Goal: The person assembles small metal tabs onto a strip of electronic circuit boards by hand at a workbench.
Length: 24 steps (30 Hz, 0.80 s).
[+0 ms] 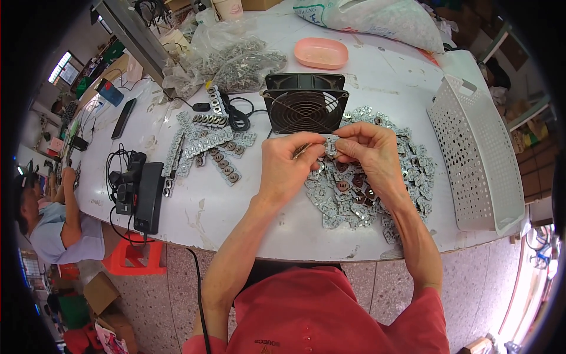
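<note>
In front of the black fan (308, 109), my left hand (286, 162) and my right hand (374, 158) meet with fingers pinched. A small silvery metal part (331, 146) is held between their fingertips. Another thin metal edge (302, 151) shows among the left fingers; what it belongs to is partly hidden. Beneath and around my right hand spreads a pile of loose metal parts (342, 209), some with brown round centres. To the left of my hands lie rows of similar parts (203, 144), lined up in strips and overlapping.
A white perforated basket (480, 159) stands at the right edge of the table. Farther back are a pink dish (321, 53), clear bags of metal pieces (247, 68) and a large white sack (377, 23). Black power adapters (132, 189) lie left; a co-worker (56, 218) sits beyond.
</note>
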Motion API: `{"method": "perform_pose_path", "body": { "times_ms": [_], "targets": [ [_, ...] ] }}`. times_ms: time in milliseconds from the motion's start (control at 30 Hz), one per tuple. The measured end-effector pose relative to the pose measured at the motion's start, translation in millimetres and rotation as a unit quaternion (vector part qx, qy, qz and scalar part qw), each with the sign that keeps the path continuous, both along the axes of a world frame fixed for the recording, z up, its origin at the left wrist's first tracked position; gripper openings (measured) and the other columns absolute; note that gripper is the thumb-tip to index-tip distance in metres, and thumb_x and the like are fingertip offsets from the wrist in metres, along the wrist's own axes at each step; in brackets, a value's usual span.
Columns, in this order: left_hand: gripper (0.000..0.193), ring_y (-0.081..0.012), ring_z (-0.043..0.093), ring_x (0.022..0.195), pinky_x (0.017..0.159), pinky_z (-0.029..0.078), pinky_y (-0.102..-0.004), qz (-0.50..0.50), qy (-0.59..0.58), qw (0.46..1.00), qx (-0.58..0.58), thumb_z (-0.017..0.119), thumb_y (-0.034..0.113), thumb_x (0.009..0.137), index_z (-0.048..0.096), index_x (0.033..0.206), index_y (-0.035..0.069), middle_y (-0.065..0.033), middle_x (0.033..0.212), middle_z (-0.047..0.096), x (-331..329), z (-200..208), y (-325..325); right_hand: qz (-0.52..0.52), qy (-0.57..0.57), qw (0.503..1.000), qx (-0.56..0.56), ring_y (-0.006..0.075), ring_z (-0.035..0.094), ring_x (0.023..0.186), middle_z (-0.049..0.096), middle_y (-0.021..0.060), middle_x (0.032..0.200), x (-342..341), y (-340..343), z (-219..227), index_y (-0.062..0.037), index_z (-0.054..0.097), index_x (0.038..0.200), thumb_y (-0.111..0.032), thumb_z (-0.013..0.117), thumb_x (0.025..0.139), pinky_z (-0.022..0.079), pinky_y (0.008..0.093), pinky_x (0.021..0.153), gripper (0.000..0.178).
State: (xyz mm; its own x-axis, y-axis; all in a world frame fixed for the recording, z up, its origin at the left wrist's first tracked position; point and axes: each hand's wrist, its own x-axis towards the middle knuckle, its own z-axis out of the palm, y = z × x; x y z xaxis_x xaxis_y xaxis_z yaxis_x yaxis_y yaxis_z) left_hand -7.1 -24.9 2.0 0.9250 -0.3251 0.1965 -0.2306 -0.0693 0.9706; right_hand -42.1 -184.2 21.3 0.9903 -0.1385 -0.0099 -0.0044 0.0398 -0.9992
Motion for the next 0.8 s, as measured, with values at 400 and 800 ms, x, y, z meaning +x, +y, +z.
{"method": "perform_pose_path", "body": {
  "times_ms": [400, 800],
  "targets": [
    [0.014, -0.0096, 0.059, 0.057, 0.050, 0.049, -0.0210, -0.006, -0.065, 0.997, 0.032, 0.065, -0.005, 0.073, 0.067, 0.087, -0.004, -0.0070, 0.073, 0.065, -4, 1, -3, -0.019, 0.007, 1.000, 0.001, 0.0083, 0.058, 0.062, 0.063, 0.0065, 0.072, -3, -1, 2, 0.0058, 0.062, 0.087, 0.001, 0.061, 0.076, 0.048, 0.0198, 0.056, 0.012],
    [0.012, -0.0084, 0.057, 0.054, 0.046, 0.046, -0.0199, -0.018, -0.137, 0.988, 0.066, 0.065, -0.003, 0.075, 0.067, 0.086, -0.003, -0.0054, 0.069, 0.064, -1, 2, 2, -0.020, 0.023, 1.000, 0.001, 0.0093, 0.059, 0.061, 0.063, 0.0080, 0.071, -3, 0, 4, 0.0064, 0.062, 0.087, 0.000, 0.062, 0.076, 0.049, 0.0208, 0.055, 0.013]
  ]
}}
